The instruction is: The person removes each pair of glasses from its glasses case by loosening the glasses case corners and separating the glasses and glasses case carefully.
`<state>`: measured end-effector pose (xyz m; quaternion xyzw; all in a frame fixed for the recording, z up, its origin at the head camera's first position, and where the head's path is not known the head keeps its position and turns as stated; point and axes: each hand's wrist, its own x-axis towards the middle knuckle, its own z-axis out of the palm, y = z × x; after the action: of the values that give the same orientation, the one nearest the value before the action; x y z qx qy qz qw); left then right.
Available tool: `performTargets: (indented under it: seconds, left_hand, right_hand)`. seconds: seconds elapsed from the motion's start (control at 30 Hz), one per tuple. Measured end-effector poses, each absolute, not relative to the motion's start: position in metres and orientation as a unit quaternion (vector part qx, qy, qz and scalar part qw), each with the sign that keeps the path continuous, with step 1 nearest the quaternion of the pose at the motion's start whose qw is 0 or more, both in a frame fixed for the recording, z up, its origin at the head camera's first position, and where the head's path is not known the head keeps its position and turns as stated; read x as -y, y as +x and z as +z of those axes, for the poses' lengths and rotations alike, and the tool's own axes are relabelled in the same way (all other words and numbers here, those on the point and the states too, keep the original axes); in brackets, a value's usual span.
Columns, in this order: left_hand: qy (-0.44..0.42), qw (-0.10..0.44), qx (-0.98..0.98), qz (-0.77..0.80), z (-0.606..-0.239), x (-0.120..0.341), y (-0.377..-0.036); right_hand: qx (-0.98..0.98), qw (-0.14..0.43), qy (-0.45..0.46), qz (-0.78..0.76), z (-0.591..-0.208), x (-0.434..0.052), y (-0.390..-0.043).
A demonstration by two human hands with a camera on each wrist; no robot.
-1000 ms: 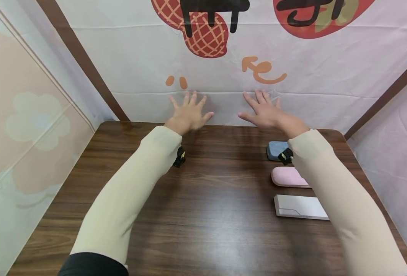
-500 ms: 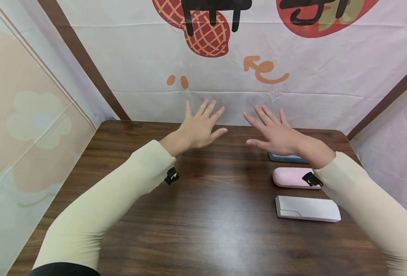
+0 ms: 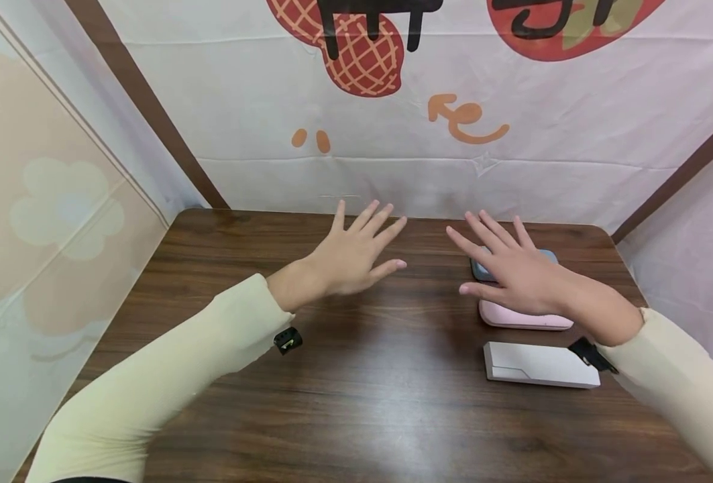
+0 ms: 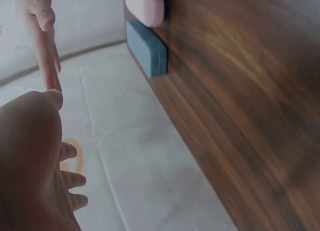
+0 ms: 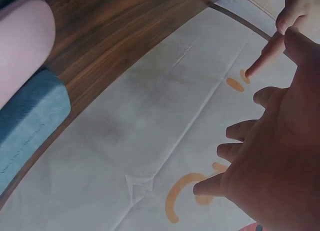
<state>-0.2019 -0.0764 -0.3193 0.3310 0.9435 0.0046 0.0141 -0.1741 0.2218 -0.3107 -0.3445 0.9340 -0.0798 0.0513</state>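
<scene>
Tabletop [image 3: 362, 416] spreads below your hands, apart, fingers splayed, holding nothing. Your right hand [image 3: 522, 278] is nearer than your left hand [image 3: 351, 258] to the white case [image 3: 540, 364] at its six o'clock, the pink case [image 3: 501, 316] closer in, and the partly hidden blue case [image 4: 146, 48] toward twelve; all run nine to three lengthwise.

Head view from above, forward and down; wrist views closer, blue case [image 4: 144, 48] in both.
</scene>
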Motion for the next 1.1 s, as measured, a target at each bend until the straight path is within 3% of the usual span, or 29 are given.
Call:
performTargets:
  seconds: [0.5,0.8,1.1]
  left_hand:
    - [0.384,0.058,-0.919,0.061,-0.351,0.018,-0.169]
    - [0.426,0.078,-0.898,0.080,-0.375,-0.027,-0.156]
    - [0.446,0.076,-0.888,0.078,-0.390,-0.053,-0.145]
  right_hand:
    - [-0.939,0.060,-0.319,-0.113,-0.335,-0.267,-0.140]
    - [-0.923,0.093,-0.334,-0.164,-0.355,-0.306,-0.124]
    - [-0.903,0.051,-0.378,-0.201,-0.380,-0.345,-0.110]
